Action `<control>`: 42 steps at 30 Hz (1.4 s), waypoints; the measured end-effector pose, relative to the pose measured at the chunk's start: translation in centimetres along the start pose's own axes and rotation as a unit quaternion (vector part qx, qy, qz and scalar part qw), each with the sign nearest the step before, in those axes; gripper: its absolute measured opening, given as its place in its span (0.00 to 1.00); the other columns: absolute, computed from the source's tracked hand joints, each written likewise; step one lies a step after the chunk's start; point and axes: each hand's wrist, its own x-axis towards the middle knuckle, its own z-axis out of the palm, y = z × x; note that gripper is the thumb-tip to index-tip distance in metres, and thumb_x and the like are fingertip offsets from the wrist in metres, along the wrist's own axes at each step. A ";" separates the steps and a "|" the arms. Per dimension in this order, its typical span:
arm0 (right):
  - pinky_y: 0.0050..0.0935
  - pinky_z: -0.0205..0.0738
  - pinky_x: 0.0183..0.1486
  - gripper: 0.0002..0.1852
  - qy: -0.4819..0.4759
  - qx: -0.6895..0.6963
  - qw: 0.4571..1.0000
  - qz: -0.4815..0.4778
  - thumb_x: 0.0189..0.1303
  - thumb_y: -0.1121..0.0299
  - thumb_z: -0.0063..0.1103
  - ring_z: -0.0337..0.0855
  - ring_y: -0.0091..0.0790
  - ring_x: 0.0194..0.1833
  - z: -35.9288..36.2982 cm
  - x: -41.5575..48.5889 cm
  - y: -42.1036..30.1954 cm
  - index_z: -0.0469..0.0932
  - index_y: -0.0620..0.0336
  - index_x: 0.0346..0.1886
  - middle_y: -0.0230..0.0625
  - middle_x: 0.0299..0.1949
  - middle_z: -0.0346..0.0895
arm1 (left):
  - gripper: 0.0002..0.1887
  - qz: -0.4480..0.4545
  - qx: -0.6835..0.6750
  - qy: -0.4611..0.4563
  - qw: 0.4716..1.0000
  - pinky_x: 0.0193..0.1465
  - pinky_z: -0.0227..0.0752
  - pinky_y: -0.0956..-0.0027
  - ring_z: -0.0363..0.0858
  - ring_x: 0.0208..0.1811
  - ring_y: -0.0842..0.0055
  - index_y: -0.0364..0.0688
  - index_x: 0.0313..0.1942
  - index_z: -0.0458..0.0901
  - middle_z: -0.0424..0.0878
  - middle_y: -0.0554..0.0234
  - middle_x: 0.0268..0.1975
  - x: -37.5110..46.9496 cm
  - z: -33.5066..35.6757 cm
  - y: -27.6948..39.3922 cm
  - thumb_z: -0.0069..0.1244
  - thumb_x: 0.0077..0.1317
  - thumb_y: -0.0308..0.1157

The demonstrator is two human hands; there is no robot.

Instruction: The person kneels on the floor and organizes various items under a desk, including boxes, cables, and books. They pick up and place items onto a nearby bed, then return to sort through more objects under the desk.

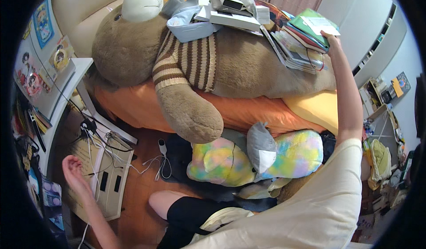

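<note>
My right hand reaches far out at the upper right and grips the right edge of a green notebook. Its thumb lies over a white sheet of paper on top. Directly beneath are a dark red notebook and a slanting pile of notebooks, resting on the body of a huge brown plush bear. My left hand hangs at the lower left with loosely curled fingers, slightly blurred. Nothing shows in it, and it is nearest to a beige box and cables.
White boxes and a light blue fabric item lie on the bear. Below the orange bedding are a pastel plush cushion and a grey plush. Cables trail across the floor beside a white desk.
</note>
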 end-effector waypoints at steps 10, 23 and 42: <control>0.40 0.71 0.46 0.24 -0.174 -0.424 0.888 0.039 0.50 0.53 0.57 0.80 0.46 0.37 3.6 13.7 5.2 0.78 0.65 0.42 0.53 0.35 0.79 | 0.12 0.023 0.030 0.139 0.990 0.46 0.65 0.74 0.73 0.39 0.79 0.40 0.41 0.74 0.74 0.65 0.37 -5.3 -4.7 -1.5 0.36 0.69 0.36; 0.32 0.67 0.45 0.18 -0.127 -0.011 0.797 -0.590 0.57 0.65 0.57 0.72 0.36 0.43 22.4 -21.6 0.7 0.70 0.63 0.47 0.42 0.44 0.70 | 0.10 0.475 0.273 -0.344 0.763 0.23 0.61 0.68 0.68 0.20 0.70 0.40 0.39 0.79 0.72 0.66 0.22 -13.0 5.4 11.0 0.47 0.56 0.26; 0.37 0.68 0.34 0.05 -0.772 0.185 0.461 -0.397 0.54 0.76 0.55 0.73 0.46 0.31 29.9 -95.0 16.2 0.72 0.66 0.34 0.46 0.32 0.71 | 0.06 0.441 0.391 -0.078 0.804 0.17 0.57 0.72 0.65 0.16 0.70 0.45 0.19 0.73 0.66 0.68 0.16 -20.3 -11.3 8.7 0.53 0.43 0.33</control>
